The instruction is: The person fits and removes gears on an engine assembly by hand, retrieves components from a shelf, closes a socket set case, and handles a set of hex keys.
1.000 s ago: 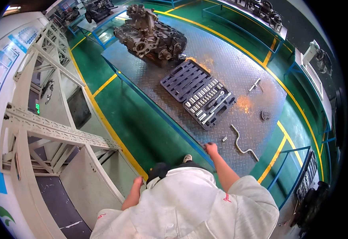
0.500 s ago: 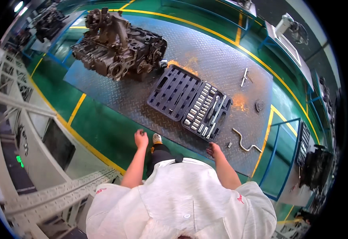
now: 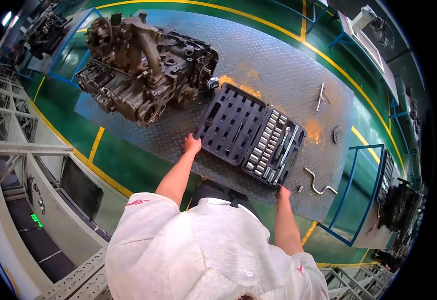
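An open black socket set case (image 3: 222, 156) lies flat on the metal-topped table. Its lid half is on the left, and the tray with several silver sockets (image 3: 264, 140) and a ratchet handle (image 3: 289, 147) is on the right. My left hand (image 3: 192, 144) is closed at the lid's left edge, with the fingertips partly hidden. At the tray's near right corner, my right hand (image 3: 283, 192) is closed on the case's edge. A single loose socket (image 3: 300, 189) lies just right of that hand.
A greasy engine (image 3: 148, 70) stands on the table (image 3: 258, 55), left of the case. To the right lie a bent metal rod (image 3: 318, 187), a T-shaped bar (image 3: 320, 97) and a dark chain coil (image 3: 337, 134). A blue-framed stand (image 3: 351, 200) is farther right.
I have come closer to the table. Both hands have moved forward from in front of it onto the case, the left at the lid's side, the right at the near corner.
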`<state>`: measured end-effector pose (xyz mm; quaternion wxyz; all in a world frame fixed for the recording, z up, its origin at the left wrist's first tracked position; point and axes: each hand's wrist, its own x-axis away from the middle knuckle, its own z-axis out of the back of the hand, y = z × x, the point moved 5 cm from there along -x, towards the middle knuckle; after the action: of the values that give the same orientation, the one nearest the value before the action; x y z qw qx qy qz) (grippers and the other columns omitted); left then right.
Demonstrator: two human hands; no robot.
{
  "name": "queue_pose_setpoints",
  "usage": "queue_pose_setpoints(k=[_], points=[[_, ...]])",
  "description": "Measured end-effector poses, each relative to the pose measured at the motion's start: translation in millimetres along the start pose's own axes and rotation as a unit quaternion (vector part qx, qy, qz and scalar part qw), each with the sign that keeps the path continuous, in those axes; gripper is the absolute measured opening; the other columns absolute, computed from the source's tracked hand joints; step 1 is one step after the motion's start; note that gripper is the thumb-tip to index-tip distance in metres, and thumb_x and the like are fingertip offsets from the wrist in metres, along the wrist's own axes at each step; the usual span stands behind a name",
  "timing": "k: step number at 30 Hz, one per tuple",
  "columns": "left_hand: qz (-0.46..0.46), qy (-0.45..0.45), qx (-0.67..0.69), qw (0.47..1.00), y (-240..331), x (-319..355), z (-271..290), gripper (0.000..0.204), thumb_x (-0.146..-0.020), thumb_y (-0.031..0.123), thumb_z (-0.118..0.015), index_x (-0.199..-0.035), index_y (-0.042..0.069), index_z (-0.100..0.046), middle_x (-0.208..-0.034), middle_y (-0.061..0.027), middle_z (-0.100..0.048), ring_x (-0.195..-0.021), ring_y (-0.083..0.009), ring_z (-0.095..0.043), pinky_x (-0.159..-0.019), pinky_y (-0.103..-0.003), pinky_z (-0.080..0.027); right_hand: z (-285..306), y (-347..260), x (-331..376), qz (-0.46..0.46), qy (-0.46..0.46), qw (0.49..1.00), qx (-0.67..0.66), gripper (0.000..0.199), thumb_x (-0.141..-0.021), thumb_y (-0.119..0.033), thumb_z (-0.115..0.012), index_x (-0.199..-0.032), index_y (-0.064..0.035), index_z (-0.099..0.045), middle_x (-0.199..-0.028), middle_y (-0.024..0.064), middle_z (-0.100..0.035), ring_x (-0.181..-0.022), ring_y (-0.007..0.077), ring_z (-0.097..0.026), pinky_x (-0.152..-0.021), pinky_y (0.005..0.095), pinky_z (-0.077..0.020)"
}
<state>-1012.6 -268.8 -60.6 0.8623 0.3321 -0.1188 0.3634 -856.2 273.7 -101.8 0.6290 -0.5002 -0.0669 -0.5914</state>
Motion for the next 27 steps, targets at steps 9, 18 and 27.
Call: queue_pose_setpoints(k=[9, 18, 27], points=[[-0.012, -0.07, 0.083, 0.994, -19.9, -31.2, -17.9, 0.051, -0.073, 0.023, -0.068, -0.119, 0.006, -0.055, -0.118, -0.0192, -0.059, -0.109, -0.0314, -0.057, -0.093, -0.038, -0.044, 14.6, 4.2, -35.1, 0.067, 0.034, 0.982, 0.173, 0.035, -0.072, -0.029, -0.064, -0.097, -0.0056, -0.07, -0.095, 0.0169, -0.068, -0.09, 0.029, -0.066, -0.08, 0.0372, -0.0503], [-0.048, 0.038, 0.117, 0.991, -8.1, -24.6, 2.4, 0.032, -0.073, 0.015, -0.069, -0.1, 0.003, -0.056, -0.094, -0.0125, -0.063, -0.086, -0.0224, -0.059, -0.078, -0.034, -0.047, 20.0, -5.7, -36.2, 0.141, 0.019, 0.96, 0.243, 0.031, -0.07, -0.025, -0.065, -0.089, -0.0006, -0.069, -0.069, 0.013, -0.066, -0.056, 0.0209, -0.063, -0.057, 0.0325, -0.0497], [-0.097, 0.054, 0.131, 0.985, 4.6, -3.9, 26.5, 0.029, -0.075, 0.012, -0.067, -0.1, 0.002, -0.058, -0.095, -0.0134, -0.064, -0.089, -0.0235, -0.06, -0.08, -0.034, -0.046, 23.7, -50.3, 15.2, 0.17, -0.012, 0.942, 0.291, 0.033, -0.071, -0.02, -0.065, -0.096, 0.0007, -0.065, -0.091, 0.0202, -0.066, -0.083, 0.0309, -0.064, -0.073, 0.0405, -0.0499]])
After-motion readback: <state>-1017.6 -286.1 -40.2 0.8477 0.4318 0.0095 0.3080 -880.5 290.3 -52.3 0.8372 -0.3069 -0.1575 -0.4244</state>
